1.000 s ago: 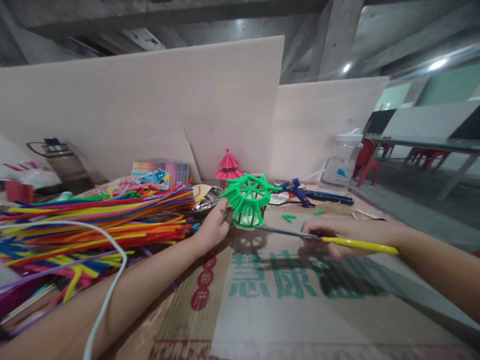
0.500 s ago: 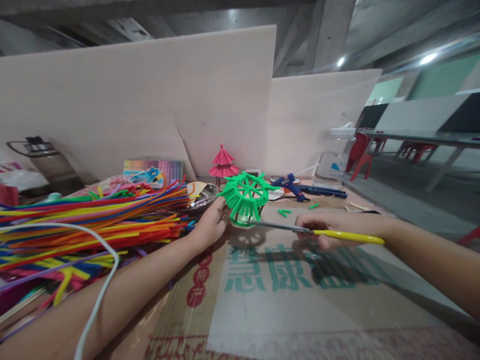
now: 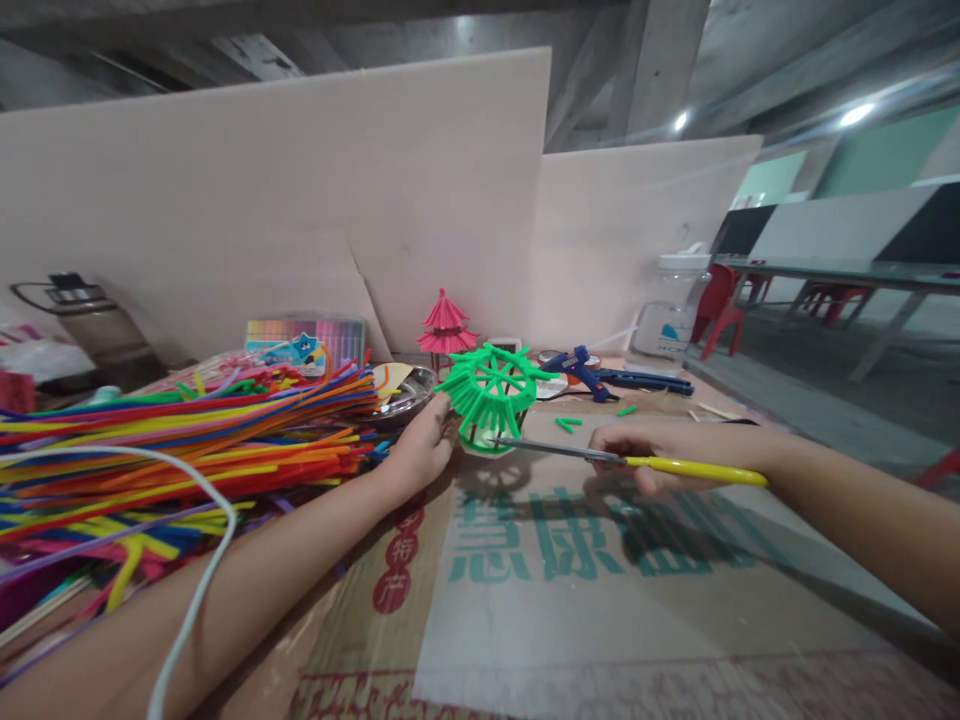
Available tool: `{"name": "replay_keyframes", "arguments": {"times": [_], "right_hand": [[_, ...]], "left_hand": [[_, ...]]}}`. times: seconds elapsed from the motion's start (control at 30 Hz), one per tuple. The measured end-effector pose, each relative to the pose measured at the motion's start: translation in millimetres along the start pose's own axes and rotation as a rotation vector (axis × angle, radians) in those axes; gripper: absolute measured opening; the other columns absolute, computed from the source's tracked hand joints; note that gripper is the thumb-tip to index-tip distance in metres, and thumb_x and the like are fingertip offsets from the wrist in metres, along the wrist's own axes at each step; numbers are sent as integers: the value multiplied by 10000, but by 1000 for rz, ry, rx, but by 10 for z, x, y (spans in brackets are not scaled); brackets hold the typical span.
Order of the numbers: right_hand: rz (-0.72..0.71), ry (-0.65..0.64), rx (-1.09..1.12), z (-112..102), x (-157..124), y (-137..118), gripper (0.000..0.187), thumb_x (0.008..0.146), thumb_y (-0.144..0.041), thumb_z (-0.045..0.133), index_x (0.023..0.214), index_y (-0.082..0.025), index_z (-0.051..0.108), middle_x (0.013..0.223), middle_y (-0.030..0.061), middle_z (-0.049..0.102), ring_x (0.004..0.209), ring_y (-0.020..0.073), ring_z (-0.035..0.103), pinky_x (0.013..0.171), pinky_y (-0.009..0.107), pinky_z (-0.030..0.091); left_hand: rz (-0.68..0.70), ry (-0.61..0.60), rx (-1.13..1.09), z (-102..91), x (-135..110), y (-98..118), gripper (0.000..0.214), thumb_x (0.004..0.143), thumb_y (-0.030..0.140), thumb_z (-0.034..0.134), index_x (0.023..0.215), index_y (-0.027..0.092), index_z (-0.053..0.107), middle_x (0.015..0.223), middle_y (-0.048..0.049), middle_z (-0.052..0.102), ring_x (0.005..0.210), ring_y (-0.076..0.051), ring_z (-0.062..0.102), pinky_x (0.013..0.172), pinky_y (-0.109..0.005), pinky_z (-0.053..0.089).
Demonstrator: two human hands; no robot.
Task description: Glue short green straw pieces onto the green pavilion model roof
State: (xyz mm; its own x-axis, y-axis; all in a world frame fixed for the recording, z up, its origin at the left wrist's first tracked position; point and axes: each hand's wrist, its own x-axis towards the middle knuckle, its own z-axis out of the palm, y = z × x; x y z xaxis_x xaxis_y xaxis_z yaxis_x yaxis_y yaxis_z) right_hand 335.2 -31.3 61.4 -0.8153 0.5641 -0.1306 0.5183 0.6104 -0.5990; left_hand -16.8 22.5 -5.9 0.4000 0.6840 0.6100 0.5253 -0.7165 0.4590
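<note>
Two-handed: pinched green-roofed model (image 3: 489, 403) by its left side in left hand (image 3: 420, 443), clasped yellow-handled scissors (image 3: 697, 472) in right hand (image 3: 637, 447), risked toppling model through slipping blades (image 3: 551, 449).

We find the widest passage low and near, over the printed sheet (image 3: 600, 630), right of the left forearm (image 3: 300, 590). On the left, heaped pipe cleaners (image 3: 225, 420) block the way, and a white cable (image 3: 234, 518) arcs across that forearm. Straight ahead we note the green model pavilion (image 3: 491, 400), with the left hand (image 3: 421, 447) against its left side and the yellow-handled scissors (image 3: 697, 470) barring its right. Behind stand the pink model pavilion (image 3: 444, 325) and an upright board (image 3: 300, 200). A glue gun (image 3: 581, 375) and jug (image 3: 664, 320) narrow the far right.
</note>
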Motion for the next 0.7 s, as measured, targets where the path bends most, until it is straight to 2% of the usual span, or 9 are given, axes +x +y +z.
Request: {"name": "replay_keyframes", "arguments": {"times": [0.2,0.5,0.7], "right_hand": [[14,-17,-25,-36,-24,-87,496,900,-646,497,1088,-187,520,917,44,527,784,196,455,670,306,385],[22,-31,25,-34,-25,-70,609,888,-735,455,1126,-177,513,959,57,526,793,197,469,676,315,397],[26,-20,0,-39,-31,-92,489,900,-628,505,1117,-189,514,942,44,526,784,194,466,678,313,394]], "left_hand": [[3,-37,-10,-12,-1,-38,304,925,221,513,1217,168,577,1087,-115,664,1131,-273,600,1121,-475,433],[-4,-47,-19,-6,1,-51,324,920,209,507,1234,169,574,1101,-111,663,1134,-272,596,1125,-474,424],[-3,-31,-39,1,-14,-55,327,911,222,515,1229,172,570,1107,-110,662,1134,-280,600,1140,-488,405]]}}
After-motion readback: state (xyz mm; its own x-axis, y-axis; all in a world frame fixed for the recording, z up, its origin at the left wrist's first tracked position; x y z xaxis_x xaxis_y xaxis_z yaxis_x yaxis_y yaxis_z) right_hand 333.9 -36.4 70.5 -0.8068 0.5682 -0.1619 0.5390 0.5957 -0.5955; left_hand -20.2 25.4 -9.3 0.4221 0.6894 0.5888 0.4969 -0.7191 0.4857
